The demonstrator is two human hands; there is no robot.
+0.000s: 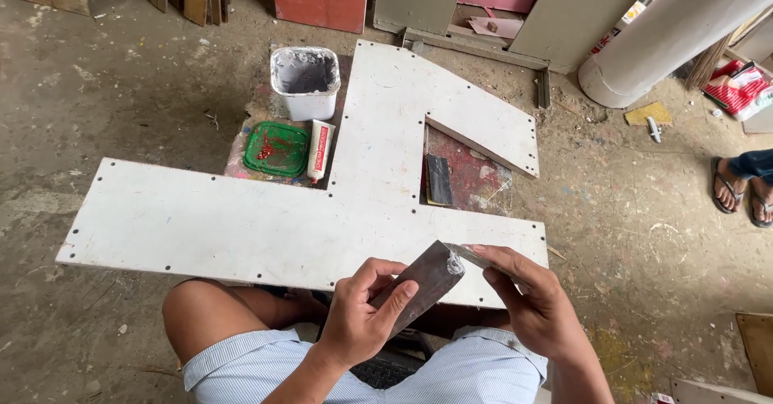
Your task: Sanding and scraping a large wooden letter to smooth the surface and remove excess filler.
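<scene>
My left hand (362,311) grips a dark flat scraper blade (423,279), tilted up to the right. My right hand (527,295) holds a second thin metal blade (471,257) whose tip meets the first one, where a dab of grey putty (456,265) sits. Both hands hover over the near edge of a large white cut-out board (241,227) lying flat on the floor. Behind the board stand a white tub of grey putty (305,80), a green lid smeared with red paste (276,148) and a white tube (320,149).
A dark sanding pad (439,180) lies in the board's notch on a stained red sheet. Another person's sandalled feet (739,190) are at the right edge. A thick white pipe (676,29), panels and wood offcuts line the back. My bare knee (201,315) is under the board's edge.
</scene>
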